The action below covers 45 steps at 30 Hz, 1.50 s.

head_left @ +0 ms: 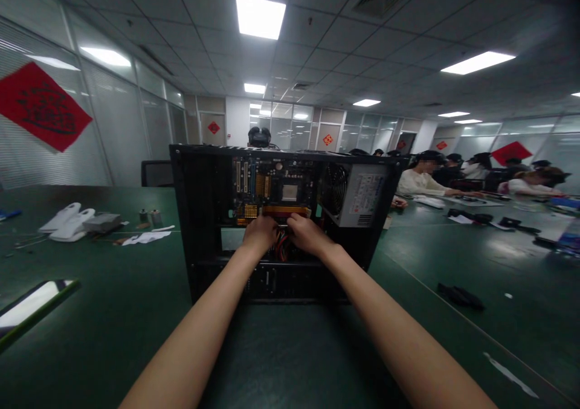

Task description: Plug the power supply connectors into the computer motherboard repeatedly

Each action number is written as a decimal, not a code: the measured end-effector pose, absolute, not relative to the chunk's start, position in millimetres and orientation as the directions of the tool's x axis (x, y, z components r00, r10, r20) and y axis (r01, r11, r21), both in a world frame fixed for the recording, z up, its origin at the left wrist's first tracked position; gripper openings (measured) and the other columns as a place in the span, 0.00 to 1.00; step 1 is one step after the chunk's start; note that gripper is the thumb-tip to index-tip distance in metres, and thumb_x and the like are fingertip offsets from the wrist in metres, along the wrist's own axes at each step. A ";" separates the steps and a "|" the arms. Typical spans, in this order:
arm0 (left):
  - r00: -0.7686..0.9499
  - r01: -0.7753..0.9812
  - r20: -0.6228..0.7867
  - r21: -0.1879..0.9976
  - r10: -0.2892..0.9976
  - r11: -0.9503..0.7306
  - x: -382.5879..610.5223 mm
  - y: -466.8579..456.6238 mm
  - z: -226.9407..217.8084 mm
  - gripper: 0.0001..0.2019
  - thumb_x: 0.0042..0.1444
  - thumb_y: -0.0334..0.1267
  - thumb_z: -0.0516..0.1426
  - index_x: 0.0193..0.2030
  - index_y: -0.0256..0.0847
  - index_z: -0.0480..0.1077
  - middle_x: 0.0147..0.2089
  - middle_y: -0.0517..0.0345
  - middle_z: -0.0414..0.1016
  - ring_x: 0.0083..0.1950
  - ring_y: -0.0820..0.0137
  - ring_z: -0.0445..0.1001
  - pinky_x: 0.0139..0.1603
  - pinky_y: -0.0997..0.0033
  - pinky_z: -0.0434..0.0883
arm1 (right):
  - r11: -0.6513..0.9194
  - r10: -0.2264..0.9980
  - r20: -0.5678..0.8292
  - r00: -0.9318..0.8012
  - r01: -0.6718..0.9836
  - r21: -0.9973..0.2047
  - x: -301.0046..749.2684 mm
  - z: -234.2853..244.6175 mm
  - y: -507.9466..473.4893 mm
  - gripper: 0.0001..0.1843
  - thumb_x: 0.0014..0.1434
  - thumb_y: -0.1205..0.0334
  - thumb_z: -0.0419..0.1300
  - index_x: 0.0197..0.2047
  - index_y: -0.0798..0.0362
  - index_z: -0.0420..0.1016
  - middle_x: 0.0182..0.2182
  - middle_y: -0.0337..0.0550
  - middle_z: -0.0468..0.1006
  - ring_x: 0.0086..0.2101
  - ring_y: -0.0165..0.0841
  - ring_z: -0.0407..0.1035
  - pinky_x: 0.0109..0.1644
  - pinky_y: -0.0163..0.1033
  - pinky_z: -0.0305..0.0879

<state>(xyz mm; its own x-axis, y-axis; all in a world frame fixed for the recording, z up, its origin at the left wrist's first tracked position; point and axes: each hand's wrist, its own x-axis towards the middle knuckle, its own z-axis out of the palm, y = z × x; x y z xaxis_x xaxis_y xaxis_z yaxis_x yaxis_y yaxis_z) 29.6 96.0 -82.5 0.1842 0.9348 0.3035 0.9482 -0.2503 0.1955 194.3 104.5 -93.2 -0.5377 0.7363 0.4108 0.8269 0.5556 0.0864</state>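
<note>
One left hand [260, 234] and one right hand [308, 234] are positioned side by side at the lower part of a circuit board [272, 171], inside an open-sided black computer case [186, 228] that stands upright on the green tabletop [290, 354]. I observe the fingers of both hands curled at a row of amber slots [285, 211], left hand toward one end, right hand toward the other. From my remote view I cannot determine whether either hand grips a part, since the backs of the hands conceal the fingertips. Coloured wires [283, 249] hang between and just below the hands. Directly above the hands, a square metallic component [290, 192] is seated on the board. To the upper right of the right hand, a power supply [362, 197] with a fan [334, 186] occupies the case corner. Well left of the left hand, outside the case, I note white items [70, 223], a grey block [102, 222] and small cylinders [155, 217]. Well right of the right hand lies a black crumpled item [460, 296]; farther off in that direction, a person in a pale top [419, 182] sits at the tabletop.
</note>
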 end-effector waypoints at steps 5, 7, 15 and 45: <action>0.186 0.945 0.294 0.209 0.938 -0.252 31.6 94.2 -81.2 0.16 0.60 0.39 0.52 0.48 0.45 0.79 0.46 0.45 0.81 0.48 0.56 0.79 0.45 0.62 0.73 | 0.570 0.713 0.431 -0.553 0.815 0.105 195.1 -91.4 99.7 0.07 0.58 0.73 0.55 0.40 0.56 0.70 0.44 0.49 0.72 0.41 0.35 0.69 0.41 0.36 0.61; 0.181 0.948 0.304 0.198 0.935 -0.248 31.8 94.4 -81.7 0.16 0.60 0.39 0.52 0.48 0.44 0.79 0.46 0.44 0.81 0.47 0.56 0.79 0.45 0.63 0.73 | 0.571 0.713 0.431 -0.553 0.815 0.102 195.2 -90.3 98.3 0.07 0.58 0.73 0.55 0.39 0.56 0.70 0.43 0.48 0.72 0.40 0.35 0.69 0.40 0.36 0.61; 0.195 0.921 0.334 0.262 0.922 -0.289 28.2 102.6 -87.5 0.14 0.60 0.39 0.53 0.46 0.45 0.80 0.47 0.50 0.82 0.49 0.61 0.78 0.49 0.68 0.71 | 0.538 0.743 0.435 -0.508 0.841 0.062 193.3 -90.8 101.8 0.08 0.60 0.73 0.55 0.42 0.56 0.70 0.45 0.50 0.71 0.43 0.35 0.69 0.44 0.36 0.62; 0.180 0.913 0.335 0.293 0.925 -0.284 26.7 107.8 -89.0 0.15 0.60 0.42 0.55 0.50 0.46 0.79 0.49 0.52 0.81 0.52 0.61 0.78 0.51 0.70 0.70 | 0.353 0.874 0.354 -0.333 0.936 0.008 191.3 -89.7 101.8 0.16 0.60 0.77 0.51 0.45 0.58 0.77 0.44 0.57 0.79 0.44 0.41 0.75 0.45 0.37 0.66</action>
